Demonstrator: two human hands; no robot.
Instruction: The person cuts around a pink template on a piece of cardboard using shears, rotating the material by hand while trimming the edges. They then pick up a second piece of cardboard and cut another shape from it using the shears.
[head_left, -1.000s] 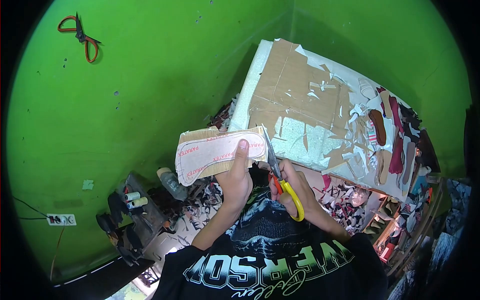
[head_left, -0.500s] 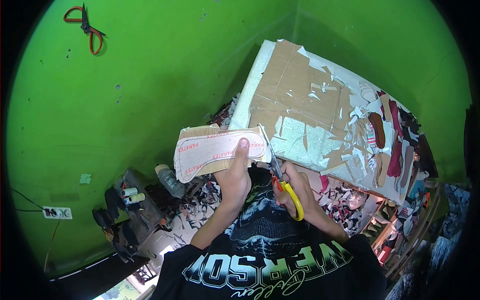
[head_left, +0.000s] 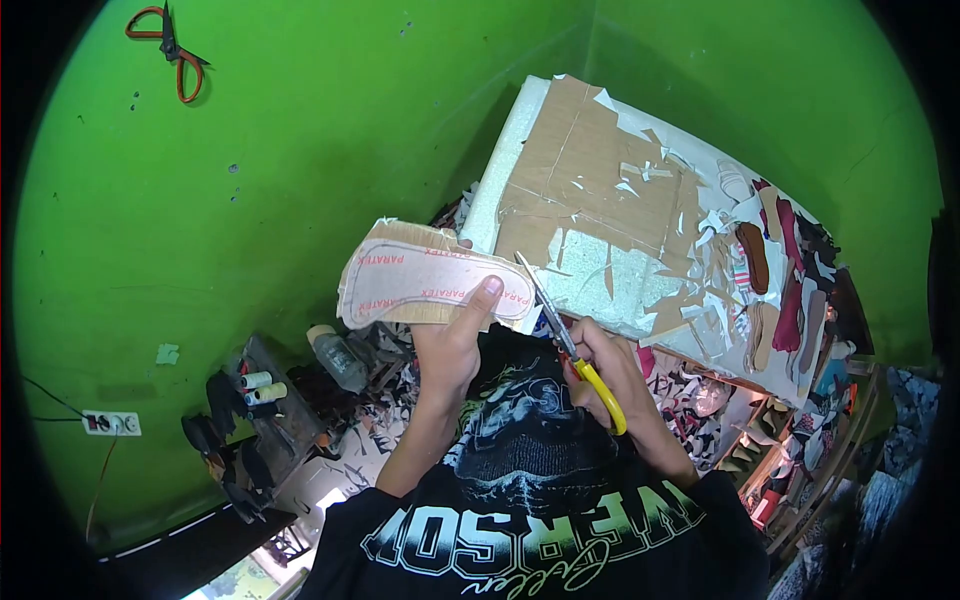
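My left hand (head_left: pixel 452 340) pinches an insole board (head_left: pixel 415 275) with red "PARATEX" print, thumb on top near its narrow end. A drawn insole outline runs over the whitish face, and brown corrugated backing shows along the edges. My right hand (head_left: pixel 605 372) is closed round the handles of yellow-handled scissors (head_left: pixel 596 390). Their blades point up and left, right at the board's rounded right end. A pale flap of offcut (head_left: pixel 527 318) hangs at that end, beside the blades.
Ahead stands a table (head_left: pixel 510 140) covered with cardboard (head_left: pixel 590 160), paper scraps and sole-shaped pieces (head_left: pixel 754 258). Orange-handled scissors (head_left: pixel 172 50) hang on the green wall. At lower left are thread spools (head_left: pixel 262 388) and a plastic bottle (head_left: pixel 340 360); scraps litter the floor.
The board has turned, its wide left end rising. My right hand and the scissors have shifted slightly right and down, and the cut edge at the right end looks rounder.
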